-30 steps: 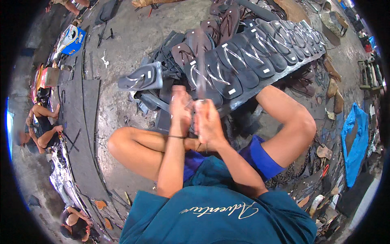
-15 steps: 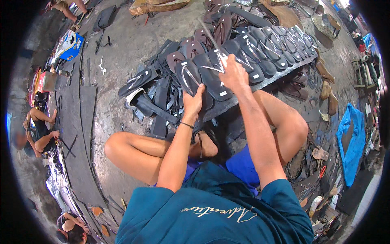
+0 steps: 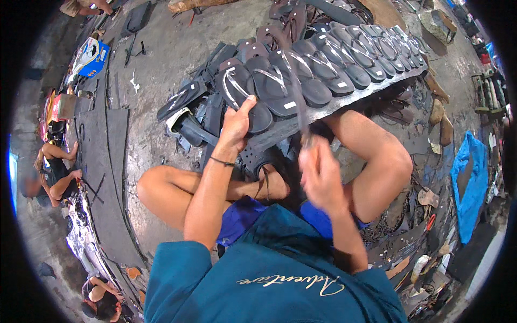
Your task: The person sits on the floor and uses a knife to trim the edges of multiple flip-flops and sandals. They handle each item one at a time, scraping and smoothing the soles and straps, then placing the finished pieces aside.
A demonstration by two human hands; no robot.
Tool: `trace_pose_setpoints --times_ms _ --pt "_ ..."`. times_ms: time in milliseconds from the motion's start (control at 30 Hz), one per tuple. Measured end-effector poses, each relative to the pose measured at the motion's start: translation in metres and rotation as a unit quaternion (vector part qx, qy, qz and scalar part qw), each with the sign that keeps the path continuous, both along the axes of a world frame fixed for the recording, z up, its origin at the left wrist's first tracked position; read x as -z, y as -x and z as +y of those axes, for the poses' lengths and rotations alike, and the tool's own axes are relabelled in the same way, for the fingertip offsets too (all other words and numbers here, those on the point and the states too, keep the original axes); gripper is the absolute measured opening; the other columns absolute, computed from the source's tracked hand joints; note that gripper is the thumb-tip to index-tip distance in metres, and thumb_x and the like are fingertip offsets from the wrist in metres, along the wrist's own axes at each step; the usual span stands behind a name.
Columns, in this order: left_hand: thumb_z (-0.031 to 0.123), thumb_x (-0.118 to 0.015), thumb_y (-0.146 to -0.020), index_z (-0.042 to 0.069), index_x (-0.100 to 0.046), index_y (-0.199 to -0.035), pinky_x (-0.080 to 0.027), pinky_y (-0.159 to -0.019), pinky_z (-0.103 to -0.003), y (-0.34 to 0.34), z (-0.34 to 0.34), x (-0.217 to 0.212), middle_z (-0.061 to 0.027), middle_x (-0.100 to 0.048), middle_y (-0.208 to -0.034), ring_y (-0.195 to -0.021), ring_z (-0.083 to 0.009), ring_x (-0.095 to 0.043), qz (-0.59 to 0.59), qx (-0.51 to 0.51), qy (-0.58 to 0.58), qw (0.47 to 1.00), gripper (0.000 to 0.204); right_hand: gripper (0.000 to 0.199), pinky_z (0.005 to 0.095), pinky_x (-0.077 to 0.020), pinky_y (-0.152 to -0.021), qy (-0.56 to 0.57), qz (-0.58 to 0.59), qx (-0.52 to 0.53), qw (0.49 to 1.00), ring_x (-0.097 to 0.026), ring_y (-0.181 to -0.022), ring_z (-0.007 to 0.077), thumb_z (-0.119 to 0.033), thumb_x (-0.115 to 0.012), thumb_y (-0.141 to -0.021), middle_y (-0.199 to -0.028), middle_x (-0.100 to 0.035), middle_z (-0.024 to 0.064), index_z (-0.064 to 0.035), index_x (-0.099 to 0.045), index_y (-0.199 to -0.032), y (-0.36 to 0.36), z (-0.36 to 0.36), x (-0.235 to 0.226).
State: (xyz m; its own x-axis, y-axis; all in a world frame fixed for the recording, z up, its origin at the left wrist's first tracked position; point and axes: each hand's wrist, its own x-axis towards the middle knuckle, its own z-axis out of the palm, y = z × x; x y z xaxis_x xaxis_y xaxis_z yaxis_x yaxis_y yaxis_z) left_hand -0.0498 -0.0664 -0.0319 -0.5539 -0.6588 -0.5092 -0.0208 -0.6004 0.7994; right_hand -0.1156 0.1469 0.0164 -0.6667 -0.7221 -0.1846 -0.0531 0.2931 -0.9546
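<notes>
A row of black flip-flops with silvery straps [image 3: 323, 69] lies side by side on a long grey board [image 3: 350, 101] in front of my crossed legs. My left hand [image 3: 235, 126] grips the flip-flop at the row's left end [image 3: 260, 118], its thumb on top of the sole and the other fingers partly hidden. In my right hand [image 3: 325, 175], closed round its handle, is a long thin metal blade-like tool [image 3: 300, 102], smeared by motion. It points up and away, passing in front of the row in the picture. Whether it touches any flip-flop I cannot tell.
Brown flip-flops [image 3: 293, 24] lie behind the row. Dark scraps and another black flip-flop [image 3: 183, 98] are heaped at its left. A blue cloth [image 3: 467, 188] lies at right, a blue-and-white box [image 3: 92, 57] at left. Other people [image 3: 54, 172] sit along the left side.
My right hand has drawn back from the row toward my right knee, bringing the tool with it. My left hand has shifted slightly left, still holding the end flip-flop.
</notes>
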Motion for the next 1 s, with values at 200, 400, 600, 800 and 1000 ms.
trace_pose_setpoints --times_ms 200,400,600,800,1000 --pt "0.03 -0.061 -0.09 0.001 -0.063 -0.107 -0.054 -0.07 -0.031 -0.031 -0.008 -0.009 -0.0073 -0.068 -0.094 -0.078 -0.0174 -0.066 -0.059 0.025 -0.02 0.998 0.033 0.031 0.0443 -0.0504 -0.062 -0.049 0.023 -0.031 0.998 -0.064 -0.073 0.0415 -0.019 -0.057 -0.091 -0.079 -0.062 0.0227 -0.0025 -0.048 -0.115 -0.075 0.057 0.028" --pt "0.027 -0.056 -0.094 0.003 -0.057 -0.12 -0.052 -0.084 -0.029 -0.033 -0.007 -0.01 -0.0046 -0.064 -0.111 -0.097 -0.0147 -0.063 -0.042 -0.008 -0.021 0.999 0.036 0.023 0.0479 -0.0493 -0.061 -0.05 0.066 -0.076 0.994 -0.062 -0.074 0.0445 -0.022 -0.057 -0.091 -0.078 -0.062 0.0235 -0.0037 -0.047 -0.102 -0.055 0.037 0.062" --pt "0.031 -0.056 -0.093 0.002 -0.057 -0.12 -0.052 -0.083 -0.029 -0.03 -0.005 -0.023 -0.0052 -0.064 -0.111 -0.095 -0.0146 -0.064 -0.072 0.002 -0.003 0.997 0.039 0.026 0.0485 -0.0463 -0.06 -0.054 0.009 -0.112 0.992 -0.059 -0.075 0.0469 -0.024 -0.056 -0.092 -0.073 -0.06 0.0256 -0.0003 -0.045 -0.097 -0.036 0.022 0.048" --pt "0.03 -0.06 -0.091 0.002 -0.056 -0.117 -0.053 -0.08 -0.029 -0.031 0.002 -0.009 -0.0056 -0.065 -0.104 -0.09 -0.0148 -0.064 -0.05 -0.032 0.005 0.998 0.038 0.031 0.0472 -0.0455 -0.059 -0.098 -0.02 -0.152 0.983 -0.059 -0.074 0.0479 -0.026 -0.054 -0.093 -0.071 -0.059 0.0272 0.0037 -0.045 -0.094 -0.021 -0.005 0.04" --pt "0.029 -0.061 -0.091 0.003 -0.055 -0.115 -0.054 -0.075 -0.029 -0.036 0.005 -0.001 -0.0054 -0.065 -0.102 -0.085 -0.0153 -0.065 -0.03 -0.035 -0.026 0.999 0.036 0.034 0.0476 -0.0468 -0.063 -0.033 -0.01 -0.152 0.988 -0.06 -0.073 0.0467 -0.024 -0.055 -0.092 -0.073 -0.061 0.0269 0.009 -0.053 -0.1 -0.015 -0.026 0.063"
